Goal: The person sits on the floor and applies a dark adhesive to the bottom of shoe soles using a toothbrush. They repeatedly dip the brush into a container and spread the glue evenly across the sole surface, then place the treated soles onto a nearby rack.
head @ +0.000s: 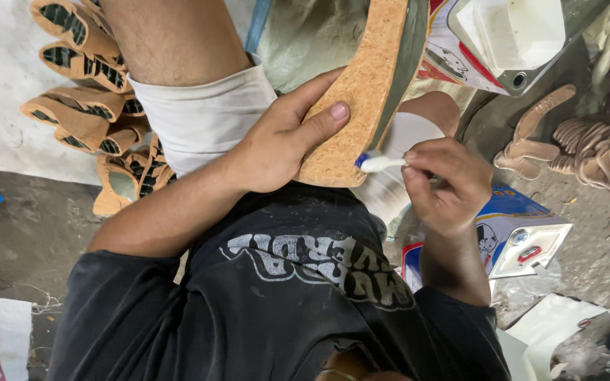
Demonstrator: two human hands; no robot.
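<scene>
Left hand (pixel 277 141) clamped on a cork sole (pixel 361 92), right hand (pixel 446 183) pinching a small brush (pixel 375 163); grey concrete floor (pixel 37 226) strewn with sole pieces (pixel 82 113)

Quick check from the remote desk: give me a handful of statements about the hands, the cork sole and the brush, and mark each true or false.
1. The left hand grips the cork sole with the thumb lying on its top face. True.
2. The right hand is empty. False: it holds a small brush.
3. The brush tip meets the sole's edge near its rounded end. True.
4. The pile of tan shoe uppers lies on the right-hand side. False: it lies beside the left leg.
5. The sole is lying flat on the floor. False: it is held up over the lap.
</scene>
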